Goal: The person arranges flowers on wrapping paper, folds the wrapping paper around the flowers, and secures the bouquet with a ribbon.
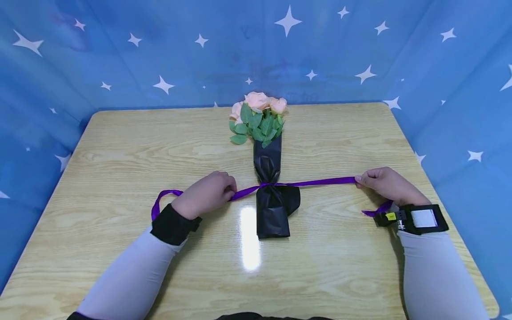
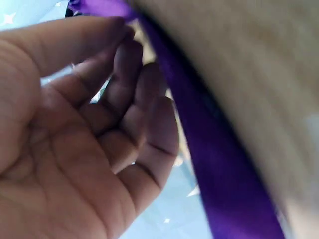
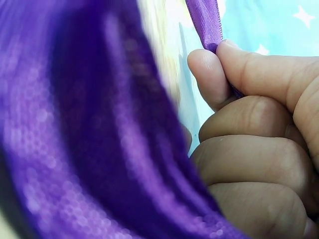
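A bouquet of pale pink flowers [image 1: 258,101] with green leaves lies on the table, its stems wrapped in black paper [image 1: 273,220]. Around the pinched waist of the wrap runs a purple ribbon [image 1: 320,182], stretched out to both sides. My left hand [image 1: 208,193] pinches the ribbon left of the bouquet between thumb and fingertips; a loose length loops back by that wrist. On the other side my right hand [image 1: 386,183] pinches the ribbon between thumb and index finger, other fingers curled in. Its loose tail [image 3: 114,124] hangs close before the right wrist camera.
The bouquet lies on a pale wood-grain table [image 1: 120,151], flower heads toward the far edge. A blue curtain with white stars [image 1: 224,53] hangs behind and along both sides. Black bands [image 1: 172,226] with small devices sit on both wrists.
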Tool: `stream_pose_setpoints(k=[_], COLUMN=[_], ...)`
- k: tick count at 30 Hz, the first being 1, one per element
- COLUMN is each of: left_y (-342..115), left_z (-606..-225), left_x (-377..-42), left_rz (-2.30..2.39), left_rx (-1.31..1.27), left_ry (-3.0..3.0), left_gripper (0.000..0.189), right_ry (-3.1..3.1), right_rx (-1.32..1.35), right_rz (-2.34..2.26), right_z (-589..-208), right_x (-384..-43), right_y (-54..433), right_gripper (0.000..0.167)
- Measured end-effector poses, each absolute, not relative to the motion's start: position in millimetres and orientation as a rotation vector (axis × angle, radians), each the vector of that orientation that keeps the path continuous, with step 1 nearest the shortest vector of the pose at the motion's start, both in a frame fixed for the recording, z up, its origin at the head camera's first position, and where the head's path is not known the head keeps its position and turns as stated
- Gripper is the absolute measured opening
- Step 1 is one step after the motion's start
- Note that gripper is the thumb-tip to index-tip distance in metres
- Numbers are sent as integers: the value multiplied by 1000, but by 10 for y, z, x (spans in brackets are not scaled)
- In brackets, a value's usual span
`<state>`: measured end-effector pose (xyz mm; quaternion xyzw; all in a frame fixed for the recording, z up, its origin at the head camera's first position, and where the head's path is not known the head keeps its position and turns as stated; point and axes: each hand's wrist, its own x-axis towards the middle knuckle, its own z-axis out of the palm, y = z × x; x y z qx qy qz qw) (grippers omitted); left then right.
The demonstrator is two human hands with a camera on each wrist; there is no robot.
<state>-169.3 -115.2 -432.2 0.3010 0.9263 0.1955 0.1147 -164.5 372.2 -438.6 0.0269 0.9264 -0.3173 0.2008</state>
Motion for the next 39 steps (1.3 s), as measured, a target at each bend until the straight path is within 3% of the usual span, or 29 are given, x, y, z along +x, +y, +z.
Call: stream_pose_setpoints(k=[5, 8, 16, 24, 32, 39], left_y=[-1140, -1169, -1193, -1010, -834, -709], left_z=[-4326, -4265, -3995, -4054, -4135, -4210], left_x=[-1711, -1726, -1799, -1837, -1857, -1878], left_rz=[639, 726, 1238, 1588, 1811, 1834], left_rx=[919, 838, 730, 637, 491, 463], left_ry=[2643, 2572, 2175, 1991, 1818, 1821], left_gripper=[4, 13, 20, 35, 13, 27], right_ry=[2584, 2572, 2583, 2597, 2591, 2619], right_rx=[94, 109, 109, 84, 92, 63], right_rz=[-898, -907, -923, -938, -938, -919], right_z=[-4375, -4367, -4342, -4401, -4452, -4415], right_x=[-1652, -1639, -1630, -1616, -1612, -1614], right_y=[3714, 3710, 3720, 3704, 3706, 3711], right_gripper=[48, 48, 47, 45, 45, 45])
